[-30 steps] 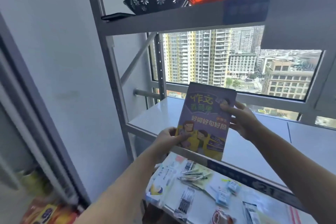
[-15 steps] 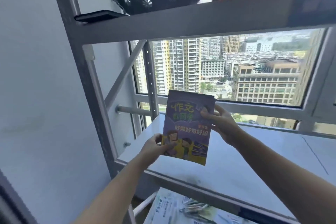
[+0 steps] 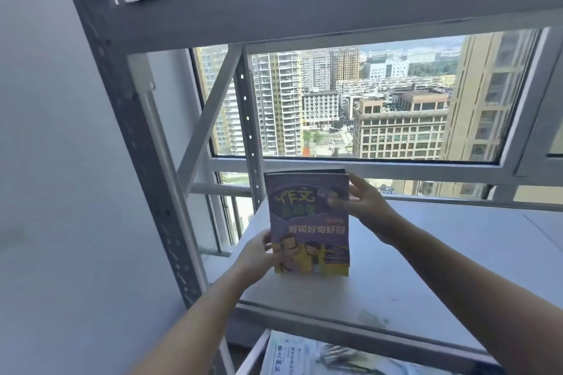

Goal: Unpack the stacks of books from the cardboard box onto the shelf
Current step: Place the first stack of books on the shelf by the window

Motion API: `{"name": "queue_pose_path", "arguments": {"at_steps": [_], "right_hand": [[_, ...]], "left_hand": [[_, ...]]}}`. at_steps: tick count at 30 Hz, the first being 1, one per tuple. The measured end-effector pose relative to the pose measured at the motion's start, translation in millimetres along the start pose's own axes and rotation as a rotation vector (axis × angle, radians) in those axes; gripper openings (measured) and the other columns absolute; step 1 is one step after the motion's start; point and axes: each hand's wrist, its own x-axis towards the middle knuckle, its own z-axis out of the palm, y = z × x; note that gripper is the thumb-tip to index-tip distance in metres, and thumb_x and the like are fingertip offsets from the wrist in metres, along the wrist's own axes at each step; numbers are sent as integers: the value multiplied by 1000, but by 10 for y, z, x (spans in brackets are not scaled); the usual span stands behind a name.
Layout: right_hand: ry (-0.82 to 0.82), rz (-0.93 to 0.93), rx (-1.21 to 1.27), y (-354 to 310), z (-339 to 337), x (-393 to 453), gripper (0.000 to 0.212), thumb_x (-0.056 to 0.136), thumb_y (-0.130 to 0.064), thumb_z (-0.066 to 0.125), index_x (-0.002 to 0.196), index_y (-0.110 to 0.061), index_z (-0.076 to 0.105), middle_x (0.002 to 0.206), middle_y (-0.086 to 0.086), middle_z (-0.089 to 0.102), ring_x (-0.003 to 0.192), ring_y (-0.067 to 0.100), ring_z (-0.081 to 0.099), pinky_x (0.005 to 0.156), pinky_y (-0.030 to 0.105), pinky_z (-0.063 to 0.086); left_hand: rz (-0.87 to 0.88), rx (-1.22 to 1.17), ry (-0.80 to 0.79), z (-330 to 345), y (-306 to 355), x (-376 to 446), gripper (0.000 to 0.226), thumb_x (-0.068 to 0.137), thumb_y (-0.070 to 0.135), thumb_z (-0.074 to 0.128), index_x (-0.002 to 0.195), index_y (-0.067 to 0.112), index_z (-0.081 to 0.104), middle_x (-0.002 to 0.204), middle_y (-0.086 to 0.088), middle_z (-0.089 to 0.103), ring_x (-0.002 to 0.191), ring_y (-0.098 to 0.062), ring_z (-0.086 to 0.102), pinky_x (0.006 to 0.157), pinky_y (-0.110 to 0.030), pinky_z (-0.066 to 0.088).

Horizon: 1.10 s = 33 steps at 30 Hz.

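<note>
Book (image 3: 307,222) upright on shelf (image 3: 426,268), hands partly behind its edges.

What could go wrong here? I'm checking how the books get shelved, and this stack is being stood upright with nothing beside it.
The stack of books stands on its bottom edge on the white shelf board, steadied only by the left hand and right hand. Nothing props it, so it may topple or fan apart on release. It also stands towards the shelf's left end, so a leftward fall could carry it off.
</note>
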Motion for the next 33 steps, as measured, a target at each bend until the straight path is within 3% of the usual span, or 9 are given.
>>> {"name": "queue_pose_path", "arguments": {"at_steps": [3, 7, 11, 13, 16, 19, 23, 27, 33], "right_hand": [[-30, 48, 101, 134, -20, -14, 82, 62, -31, 87, 136, -39, 51, 125, 0, 68, 111, 19, 67, 91, 43, 54], [-32, 61, 130, 203, -36, 10, 79, 63, -30, 86, 134, -37, 53, 126, 2, 67, 112, 23, 66, 93, 45, 54], [-51, 130, 152, 248, -65, 27, 72, 64, -32, 87, 129, -32, 57, 127, 3, 66, 111, 23, 67, 89, 40, 55], [-62, 154, 151, 253, -91, 6, 72, 57, -44, 90, 123, -34, 63, 126, 4, 67, 111, 24, 67, 89, 40, 54], [5, 94, 117, 268, -66, 17, 52, 67, -41, 83, 117, -41, 68, 128, 2, 65, 110, 22, 68, 91, 44, 54], [3, 72, 101, 296, -17, 41, 56, 66, -45, 81, 120, -41, 66, 126, -3, 67, 112, 23, 66, 95, 48, 52], [-10, 117, 110, 311, -3, 204, 66, 56, -48, 86, 119, -41, 65, 119, -4, 70, 108, 23, 69, 89, 45, 54], [26, 201, 125, 363, -21, 530, 82, 51, -51, 88, 125, -26, 61, 115, 3, 72, 102, 24, 71, 83, 40, 54], [126, 416, 182, 440, -64, 1178, 54, 74, -37, 80, 119, -12, 65, 107, 11, 74, 94, 31, 71, 72, 36, 58]], "left_hand": [[26, 11, -31, 3, -62, -25, 67, 66, 46, 82, 125, 29, 56, 124, 11, 64, 116, -9, 58, 93, -34, 54], [60, 44, -36, -8, -135, 2, 48, 78, 28, 78, 121, 23, 56, 119, 10, 65, 112, -9, 62, 86, -32, 57], [75, 60, -51, -31, -195, 52, 41, 79, 32, 75, 117, 29, 59, 117, 13, 66, 107, -8, 65, 87, -34, 57], [70, 17, -44, -26, -188, 74, 37, 82, 28, 73, 117, 30, 59, 117, 13, 67, 106, -10, 65, 86, -31, 57], [107, -22, 2, -22, -230, 112, 36, 85, 25, 72, 117, 32, 59, 117, 15, 66, 107, -7, 63, 80, -19, 54], [127, -11, 27, -40, -254, 113, 37, 86, 29, 70, 120, 33, 56, 119, 18, 62, 109, -1, 59, 79, -14, 48], [88, -54, -10, -105, -263, 196, 32, 86, 25, 71, 115, 33, 59, 116, 16, 66, 106, -2, 63, 79, -20, 56], [-2, -131, 1, -181, -235, 390, 33, 82, 30, 74, 114, 28, 64, 110, 14, 71, 99, -5, 69, 85, -29, 57], [-233, -286, 56, -340, 68, 866, 40, 79, 34, 78, 108, 11, 67, 96, -6, 77, 88, -20, 74, 82, -34, 59]]}}
